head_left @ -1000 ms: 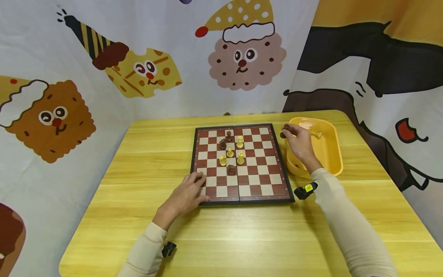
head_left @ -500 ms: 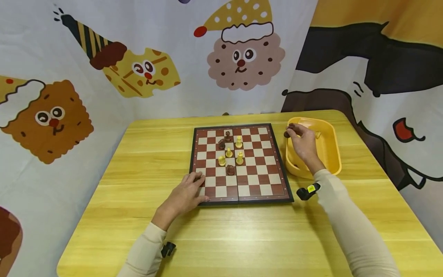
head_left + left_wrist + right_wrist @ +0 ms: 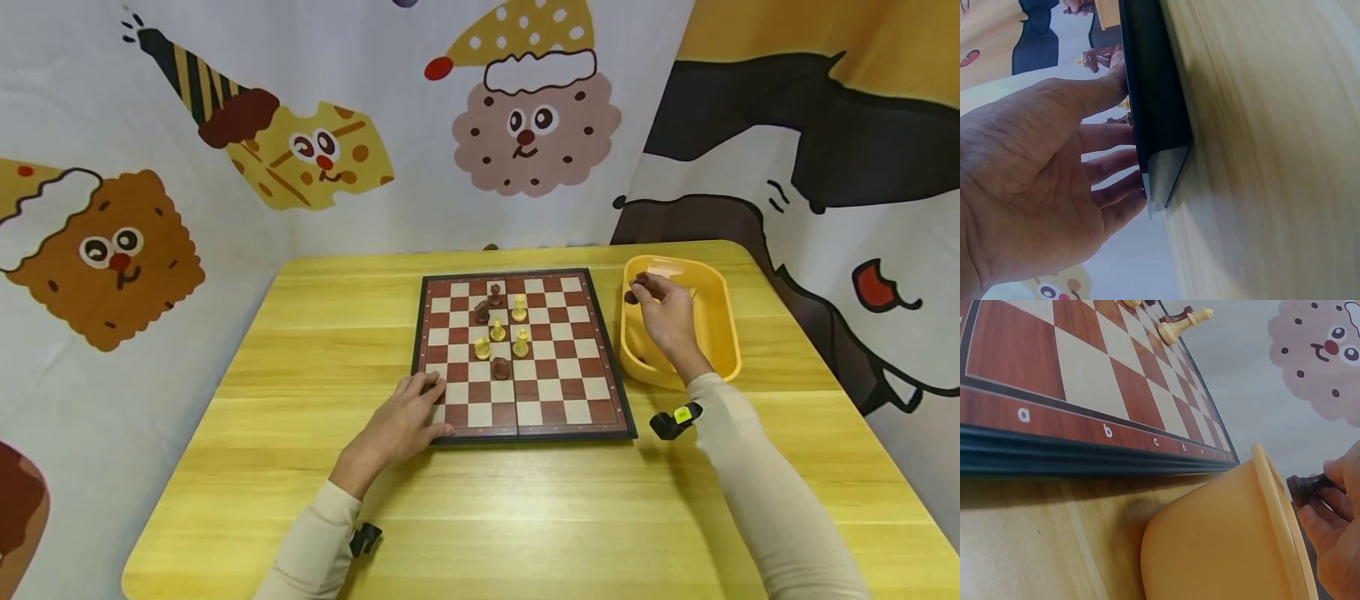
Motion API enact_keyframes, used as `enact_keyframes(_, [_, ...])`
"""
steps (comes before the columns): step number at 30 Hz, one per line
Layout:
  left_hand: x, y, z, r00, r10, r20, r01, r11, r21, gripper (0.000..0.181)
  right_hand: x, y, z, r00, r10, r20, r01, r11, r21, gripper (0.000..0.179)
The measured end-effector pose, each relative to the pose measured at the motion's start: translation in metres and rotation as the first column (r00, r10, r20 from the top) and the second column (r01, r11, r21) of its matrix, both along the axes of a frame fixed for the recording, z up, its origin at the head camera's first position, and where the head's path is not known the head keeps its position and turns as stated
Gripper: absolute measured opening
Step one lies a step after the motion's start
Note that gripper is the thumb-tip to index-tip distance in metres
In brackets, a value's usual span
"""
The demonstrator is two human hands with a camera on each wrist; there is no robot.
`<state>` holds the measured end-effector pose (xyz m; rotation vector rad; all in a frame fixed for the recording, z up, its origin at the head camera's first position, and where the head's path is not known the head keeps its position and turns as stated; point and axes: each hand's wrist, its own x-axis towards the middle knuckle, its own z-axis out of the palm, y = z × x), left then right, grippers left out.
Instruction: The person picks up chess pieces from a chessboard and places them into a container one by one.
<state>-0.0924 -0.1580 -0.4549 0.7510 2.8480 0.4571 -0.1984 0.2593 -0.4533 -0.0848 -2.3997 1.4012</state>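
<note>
Left of centre in the head view, the left hand (image 3: 401,421) is rested, fingers spread, on the lower left corner of a red-and-cream chequered chessboard (image 3: 555,387). Right of centre, a dark brown chess piece (image 3: 1301,490), its flared base exposed, is pinched by the right hand (image 3: 669,321) over a yellow tub's (image 3: 720,333) upper left.

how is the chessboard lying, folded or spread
Spread: the chessboard lies opened out, both checkered halves showing in the head view.

R cam, dark pc (image 3: 1301,490) ptly hid by fingers (image 3: 1317,525), tub (image 3: 1210,550) cut off
</note>
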Motion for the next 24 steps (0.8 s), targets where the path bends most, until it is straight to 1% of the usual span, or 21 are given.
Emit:
enact_keyframes(6, [0.0,0.0,-0.002,1.0,0.004,-0.003,-0.004,1.0,-0.004,0.074,0.0,0.003,-0.002,1.0,-0.011,0.017,0.011,1.0,0.027,0.033])
enact_keyframes(15, [0.001,0.0,-0.003,1.0,0.014,0.019,-0.014,1.0,0.005,0.073,0.003,0.006,-0.002,0.999,-0.009,0.044,0.008,1.0,0.016,0.034])
enact_keyframes(24, [0.0,0.0,-0.002,1.0,0.007,0.02,-0.007,1.0,0.008,0.075,0.004,0.013,-0.003,0.999,-0.023,0.034,0.024,1.0,-0.002,0.034])
